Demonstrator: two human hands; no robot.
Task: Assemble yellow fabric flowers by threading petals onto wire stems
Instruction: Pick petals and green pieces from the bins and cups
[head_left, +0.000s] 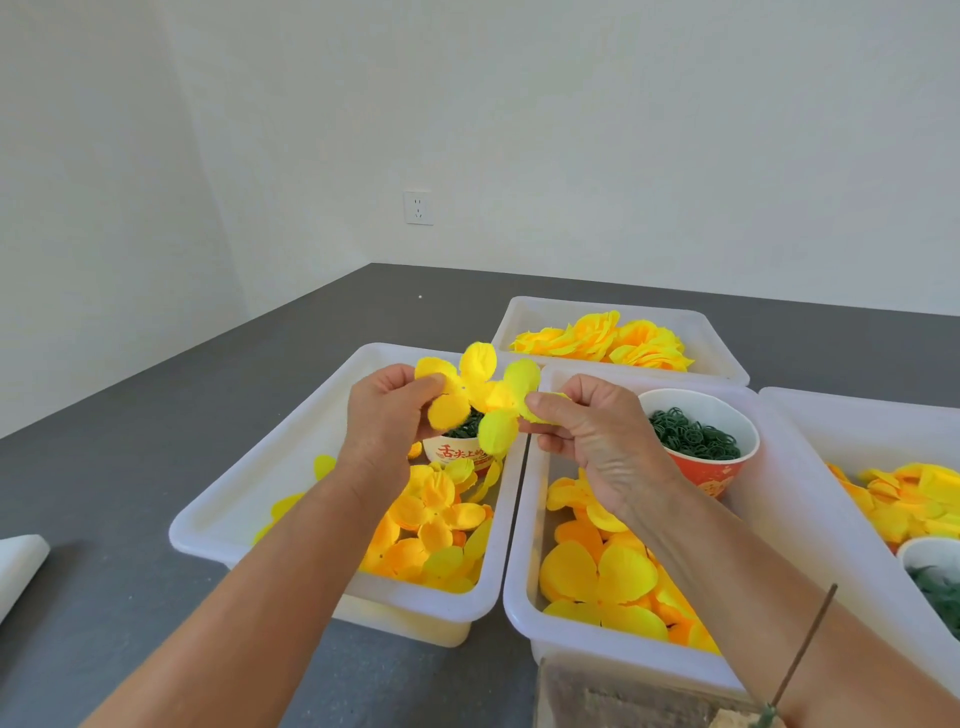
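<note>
fingers of the left hand (387, 410) were curled round one side of a yellow petal piece (480, 397), thumb tip on its face; the right hand (587, 436) pinched the opposite lobe between thumb and forefinger. both hands were holding cloth, neither was slack.

the piece hung in mid-frame, above the gap between the left bin (249, 499) and the middle bin (524, 587), clear of both. small holes showed near its centre.

step, by my read: petals were being separated or spread before threading, not yet on the wire. the wire stem (802, 649) stood at lower right of the frame, well apart from both hands, with no petal on it as far as i could tell.

next move would need the centre hole lined up with the stem tip, so one hand would have to let go of the piece. risk: layers sticking, two pieces going on at once.

cup of green rings (696, 434) sat just beside the right hand, untouched.
</note>
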